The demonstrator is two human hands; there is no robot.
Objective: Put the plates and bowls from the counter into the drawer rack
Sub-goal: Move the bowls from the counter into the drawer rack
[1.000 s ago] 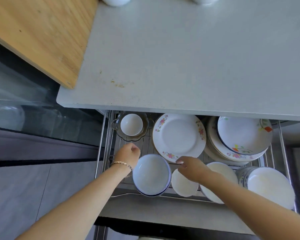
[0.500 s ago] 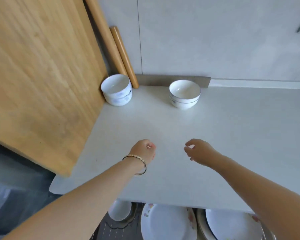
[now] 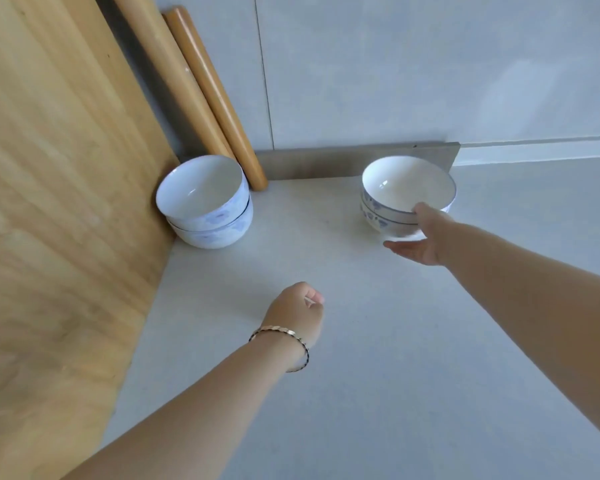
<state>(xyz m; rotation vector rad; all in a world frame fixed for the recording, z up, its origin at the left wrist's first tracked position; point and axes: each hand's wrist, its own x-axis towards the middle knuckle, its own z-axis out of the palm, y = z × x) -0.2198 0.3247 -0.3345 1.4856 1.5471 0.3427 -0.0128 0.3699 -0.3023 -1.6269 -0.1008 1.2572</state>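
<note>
Bowls are sitting in two nested pairs at the back of the tabletop [image 3: 378, 341], seen from the head camera, the only view: the left pair of bowls [image 3: 207, 202] is tucked into the corner, touching the wooden board [image 3: 59, 202] that is leaning there, just in front of two rolling pins [image 3: 201, 84] propped against the wall. The right pair of bowls [image 3: 400, 195] is standing apart, near the metal strip [image 3: 326, 164] at the wall's foot. The right hand [image 3: 418, 242] is reaching to this pair, thumb lying on the near rim and fingers spreading open below the side, probably so both bowls can be cupped and lifted as one; the grip is not yet closing. The left hand [image 3: 297, 311], wearing a bracelet [image 3: 281, 344], is hovering over bare tabletop in a loose fist, grasping nothing, likely waiting to go for the other pair. Neither the drawer rack nor any plate is showing, so both pairs are awaiting transfer.
</note>
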